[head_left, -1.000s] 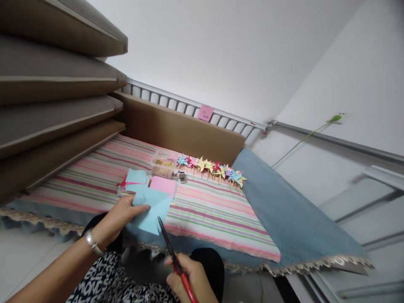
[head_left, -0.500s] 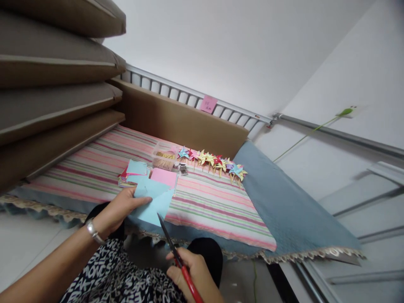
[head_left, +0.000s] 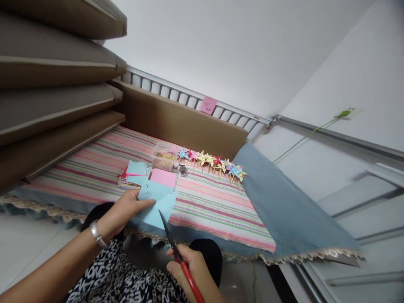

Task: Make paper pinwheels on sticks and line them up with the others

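Note:
My left hand (head_left: pixel 132 208), with a silver bracelet at the wrist, pinches a light blue square of paper (head_left: pixel 160 210) by its left side. Slits run into the paper from its corners. In my right hand (head_left: pixel 192 265) is a pair of scissors (head_left: pixel 186 273) with red handles and dark blades. The blades look closed, and their tip lies over or against the paper's lower part; I cannot tell whether they touch. Just beyond are a pink paper sheet (head_left: pixel 163 177) and a pile of coloured paper squares (head_left: pixel 136 168).
A clear plastic box (head_left: pixel 164 158) of thin sticks stands behind the papers, with small metal items (head_left: pixel 182 169) beside it. Several paper pinwheels (head_left: pixel 211 160) lie in a row on the striped cloth (head_left: pixel 208 202). Stacked cushions (head_left: pixel 57 63) rise at left; a brown board (head_left: pixel 179 118) backs the surface.
My left hand and the blue paper have shifted slightly to the right. The scissors, still in my right hand, have barely moved relative to the paper.

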A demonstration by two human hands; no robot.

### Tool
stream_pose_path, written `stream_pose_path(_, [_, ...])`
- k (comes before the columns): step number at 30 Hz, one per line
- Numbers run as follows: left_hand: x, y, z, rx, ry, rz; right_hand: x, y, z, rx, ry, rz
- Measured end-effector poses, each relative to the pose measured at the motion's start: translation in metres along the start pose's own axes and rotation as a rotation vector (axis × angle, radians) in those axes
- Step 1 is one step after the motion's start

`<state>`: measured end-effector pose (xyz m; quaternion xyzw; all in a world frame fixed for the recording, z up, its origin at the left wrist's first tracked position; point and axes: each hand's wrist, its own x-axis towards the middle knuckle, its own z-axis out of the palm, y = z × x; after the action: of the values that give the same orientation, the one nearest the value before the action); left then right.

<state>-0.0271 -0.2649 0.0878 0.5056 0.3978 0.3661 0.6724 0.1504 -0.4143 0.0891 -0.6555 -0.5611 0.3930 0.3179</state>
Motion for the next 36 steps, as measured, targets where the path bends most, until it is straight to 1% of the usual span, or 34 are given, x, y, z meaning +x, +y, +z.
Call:
stream_pose_path(3, [0.000, 0.001, 0.001, 0.006, 0.004, -0.005, 0.001, 0.000, 0.000, -0.010, 0.014, -0.006])
stream_pose_path(8, [-0.001, 0.004, 0.003, 0.000, 0.003, -0.013, 0.002, 0.003, 0.001, 0.020, -0.038, 0.013])
stream_pose_path(19, [-0.001, 0.006, 0.005, -0.005, -0.007, -0.025, 0.004, 0.008, 0.003, 0.023, 0.012, 0.009])
stream_pose_path(24, [0.000, 0.006, 0.005, 0.009, -0.015, -0.020, 0.006, 0.012, 0.003, 0.017, -0.025, -0.012])
stream_pose_path(28, [0.002, 0.003, 0.005, -0.010, -0.024, -0.023, 0.008, 0.010, 0.002, -0.039, -0.034, -0.003])
stream_pose_path(32, [0.006, 0.004, 0.003, 0.010, -0.001, -0.023, 0.007, 0.011, 0.000, -0.153, -0.035, -0.021])
stream_pose_path(36, [0.011, 0.015, -0.004, 0.023, 0.057, 0.005, 0.003, 0.032, -0.004, -0.257, -0.069, -0.077])
